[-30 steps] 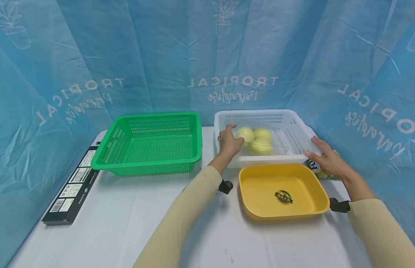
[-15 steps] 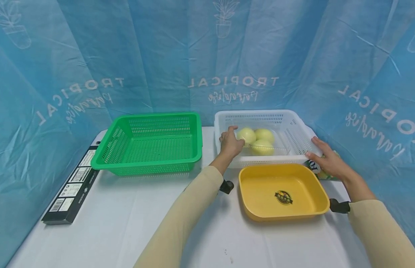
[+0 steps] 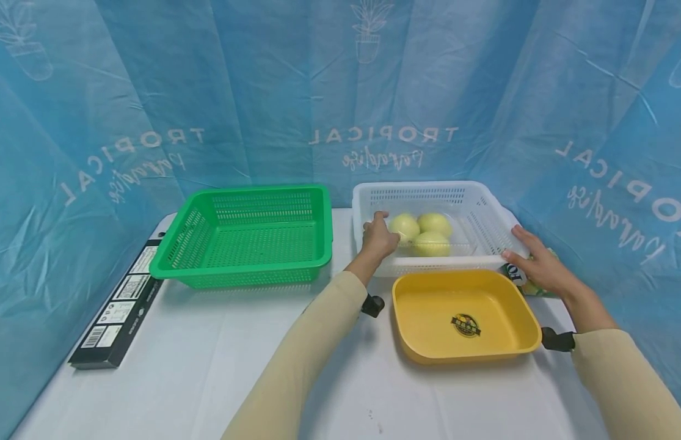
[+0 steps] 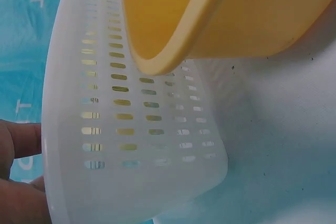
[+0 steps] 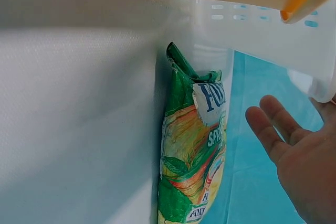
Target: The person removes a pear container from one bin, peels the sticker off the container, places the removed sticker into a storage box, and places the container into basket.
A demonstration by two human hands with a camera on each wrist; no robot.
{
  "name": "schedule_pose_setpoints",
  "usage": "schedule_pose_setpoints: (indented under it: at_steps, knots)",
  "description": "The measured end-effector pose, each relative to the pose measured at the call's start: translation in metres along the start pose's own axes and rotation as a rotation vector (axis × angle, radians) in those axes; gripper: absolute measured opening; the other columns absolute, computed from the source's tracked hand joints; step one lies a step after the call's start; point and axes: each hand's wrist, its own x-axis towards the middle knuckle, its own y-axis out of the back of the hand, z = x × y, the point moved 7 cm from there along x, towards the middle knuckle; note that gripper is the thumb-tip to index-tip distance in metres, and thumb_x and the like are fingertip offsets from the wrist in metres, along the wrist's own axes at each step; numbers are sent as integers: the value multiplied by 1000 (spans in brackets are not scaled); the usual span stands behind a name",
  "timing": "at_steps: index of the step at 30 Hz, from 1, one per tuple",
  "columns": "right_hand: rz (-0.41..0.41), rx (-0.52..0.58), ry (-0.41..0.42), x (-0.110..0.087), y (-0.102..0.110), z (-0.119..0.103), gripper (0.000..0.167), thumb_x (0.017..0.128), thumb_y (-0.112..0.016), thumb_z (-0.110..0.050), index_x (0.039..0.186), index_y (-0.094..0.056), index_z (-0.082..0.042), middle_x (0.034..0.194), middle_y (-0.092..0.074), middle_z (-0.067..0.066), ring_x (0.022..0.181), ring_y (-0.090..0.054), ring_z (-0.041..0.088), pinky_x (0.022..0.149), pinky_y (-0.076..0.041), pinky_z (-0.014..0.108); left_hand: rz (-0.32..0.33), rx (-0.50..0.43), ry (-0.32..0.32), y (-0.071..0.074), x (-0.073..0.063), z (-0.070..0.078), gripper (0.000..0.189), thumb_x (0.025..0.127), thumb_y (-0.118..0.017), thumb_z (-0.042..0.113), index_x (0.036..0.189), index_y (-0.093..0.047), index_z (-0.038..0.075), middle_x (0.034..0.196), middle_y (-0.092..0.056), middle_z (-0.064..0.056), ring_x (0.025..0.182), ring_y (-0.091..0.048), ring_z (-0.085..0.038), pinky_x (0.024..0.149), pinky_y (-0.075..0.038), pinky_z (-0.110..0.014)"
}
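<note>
A clear plastic box (image 3: 462, 235) holding three round pale yellow-green fruits (image 3: 435, 225) sits inside the white perforated basket (image 3: 439, 262) at the back right. My left hand (image 3: 378, 238) reaches over the basket's front left corner and pinches the left side of this box. In the left wrist view its fingers (image 4: 23, 139) show past the basket's rim, and their grip is hidden. With fingers spread and fairly straight, my right hand (image 3: 538, 263) touches the basket's right front corner. Below that hand lies a green snack bag (image 5: 190, 156) marked FOX.
A yellow tub (image 3: 450, 348) stands directly in front of the white basket. To the left are a green perforated basket (image 3: 241, 273) and, beside it, a long black box (image 3: 120, 305) with white labels. A blue curtain (image 3: 274, 79) hangs behind the white-covered table (image 3: 219, 366).
My left hand and the clear box with its fruits have shifted slightly down and to the right inside the white basket. The right hand keeps its place.
</note>
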Motion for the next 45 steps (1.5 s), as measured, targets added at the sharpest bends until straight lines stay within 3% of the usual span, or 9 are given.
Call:
schedule_pose_setpoints:
  at_steps: [12, 21, 34, 45]
  knots:
    - [8, -13, 3, 1, 0, -1, 83, 95, -49, -47, 152, 6, -21, 158, 13, 17, 138, -4, 57, 95, -17, 79, -23, 49, -15, 1, 0, 1, 67, 85, -65, 13, 144, -33, 19, 135, -43, -18, 122, -45, -30, 95, -46, -40]
    - [14, 7, 30, 2, -1, -2, 82, 95, -49, -43, 152, 5, -19, 158, 12, 17, 139, -2, 56, 97, -15, 78, -17, 55, -25, 5, -4, 2, 67, 85, -65, 13, 144, -33, 18, 134, -46, -17, 122, -45, -29, 97, -45, -41]
    - [21, -31, 24, 1, 1, -2, 81, 96, -48, -45, 152, 4, -19, 158, 12, 17, 138, -4, 57, 95, -17, 79, -55, -67, -56, 12, -14, 4, 67, 85, -63, 12, 144, -33, 19, 141, -40, -16, 124, -45, -30, 97, -45, -43]
    - [2, -64, 12, -1, 3, -2, 82, 95, -46, -48, 153, 3, -15, 159, 10, 17, 136, -7, 59, 93, -20, 79, -131, -125, -139, 19, -29, 6, 64, 86, -63, 15, 143, -34, 17, 147, -36, -15, 136, -38, -29, 107, -39, -45]
